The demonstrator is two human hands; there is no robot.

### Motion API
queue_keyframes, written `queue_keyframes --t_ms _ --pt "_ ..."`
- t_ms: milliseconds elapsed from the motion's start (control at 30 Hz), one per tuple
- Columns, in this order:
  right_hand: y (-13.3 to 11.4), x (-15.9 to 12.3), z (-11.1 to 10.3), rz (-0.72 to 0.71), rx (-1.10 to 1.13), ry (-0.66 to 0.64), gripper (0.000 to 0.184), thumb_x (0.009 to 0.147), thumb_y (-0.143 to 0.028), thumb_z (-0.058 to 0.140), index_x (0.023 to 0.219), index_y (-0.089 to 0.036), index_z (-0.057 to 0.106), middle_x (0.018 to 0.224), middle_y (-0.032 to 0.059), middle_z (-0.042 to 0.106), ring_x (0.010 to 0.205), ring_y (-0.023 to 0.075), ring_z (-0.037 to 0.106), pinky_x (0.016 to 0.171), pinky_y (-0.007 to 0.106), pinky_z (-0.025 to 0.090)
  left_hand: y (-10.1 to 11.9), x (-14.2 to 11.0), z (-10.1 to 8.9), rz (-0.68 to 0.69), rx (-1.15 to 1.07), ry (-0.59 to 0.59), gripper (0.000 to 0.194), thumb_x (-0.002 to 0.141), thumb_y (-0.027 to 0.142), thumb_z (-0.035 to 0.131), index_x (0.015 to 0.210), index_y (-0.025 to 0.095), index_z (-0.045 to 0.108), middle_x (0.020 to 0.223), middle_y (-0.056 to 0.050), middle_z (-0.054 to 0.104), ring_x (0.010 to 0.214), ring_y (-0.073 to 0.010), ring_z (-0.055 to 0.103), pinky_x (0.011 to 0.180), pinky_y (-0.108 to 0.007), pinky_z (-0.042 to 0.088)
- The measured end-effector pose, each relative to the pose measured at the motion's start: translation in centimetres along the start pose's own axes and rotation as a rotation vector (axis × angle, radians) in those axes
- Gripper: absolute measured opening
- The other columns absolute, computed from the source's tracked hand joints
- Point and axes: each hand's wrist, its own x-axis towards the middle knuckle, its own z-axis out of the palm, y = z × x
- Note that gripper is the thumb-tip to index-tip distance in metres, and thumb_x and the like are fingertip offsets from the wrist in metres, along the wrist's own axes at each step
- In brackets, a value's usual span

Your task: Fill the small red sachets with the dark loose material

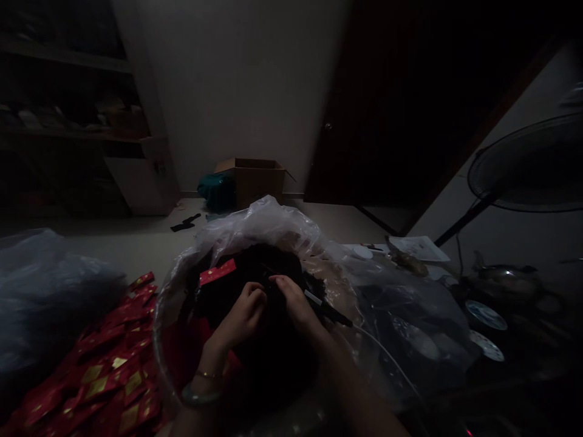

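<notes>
We've got L hand (241, 317) and R hand (296, 301) down in the clear bag (268, 221), fingers (257, 294) curled on the black bundle (277, 267) mid-frame, exact grip unclear, bag mouth spread wide, prob for reach, red packets (104, 358) lower left.

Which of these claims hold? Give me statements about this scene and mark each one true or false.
The left hand wears a pale green bangle. True.
The red envelopes lie on a shelf. False: they lie heaped to the left of the clear plastic bag.
An open cardboard box stands by the far wall. True.
A round fan stands at the left of the view. False: it stands at the right.
</notes>
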Motion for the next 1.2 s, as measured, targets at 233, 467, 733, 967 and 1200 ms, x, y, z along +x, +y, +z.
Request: queue_keyframes --t_ms 233,467,733,967,1200 --pt "-1.1 -0.6 -0.9 -0.213 -0.334 -0.145 0.025 0.079 -0.016 0.051 0.098 -0.026 0.064 0.102 0.0018 0.058 0.1 0.018 0.054 0.093 0.033 0.041 -0.7 0.0 -0.2 -0.011 0.01 0.063 0.012 0.085 0.015 0.041 0.085 0.021 0.052 0.109 -0.007 0.047 0.1 -0.0179 0.051 0.089 -0.034 0.044" --pt "-1.9 -2.1 -0.8 -0.377 -0.712 -0.427 0.037 0.079 -0.009 0.05 0.111 -0.024 0.06 0.107 0.0076 0.062 0.103 0.023 0.055 0.092 0.038 0.042 -1.2 -0.1 -0.2 -0.007 0.002 0.07 0.011 0.086 0.017 0.041 0.084 0.02 0.051 0.109 -0.007 0.047 0.102 -0.0176 0.051 0.092 -0.035 0.044" --pt "-2.2 -2.3 -0.5 -0.515 -0.902 -0.294 0.03 0.069 -0.025 0.074 0.097 -0.022 0.063 0.095 0.0085 0.061 0.097 0.0275 0.049 0.084 0.043 0.042 -0.9 -0.2 -0.8 -0.033 -0.001 0.086 0.011 0.085 0.017 0.043 0.083 0.021 0.053 0.109 -0.007 0.047 0.103 -0.0192 0.05 0.093 -0.037 0.043" --pt "-0.3 -1.3 -0.8 -0.552 -1.002 -0.417 0.007 0.073 -0.02 0.071 0.068 -0.024 0.067 0.072 0.0059 0.066 0.096 0.0287 0.049 0.084 0.044 0.036 -0.6 -0.1 -0.9 -0.019 -0.043 0.122 0.015 0.088 0.023 0.042 0.083 0.021 0.056 0.105 -0.006 0.05 0.1 -0.0175 0.052 0.091 -0.034 0.044" --pt "-0.8 -0.4 -1.1 -0.402 -0.688 -0.193 0.023 0.081 -0.027 0.061 0.059 -0.024 0.064 0.064 0.0011 0.058 0.072 0.0191 0.05 0.083 0.038 0.035 -1.4 -0.4 0.0 -0.158 -0.157 0.055 0.067 0.067 0.029 0.072 0.128 0.023 0.043 0.132 -0.011 0.049 0.118 -0.0255 0.049 0.1 -0.043 0.039"
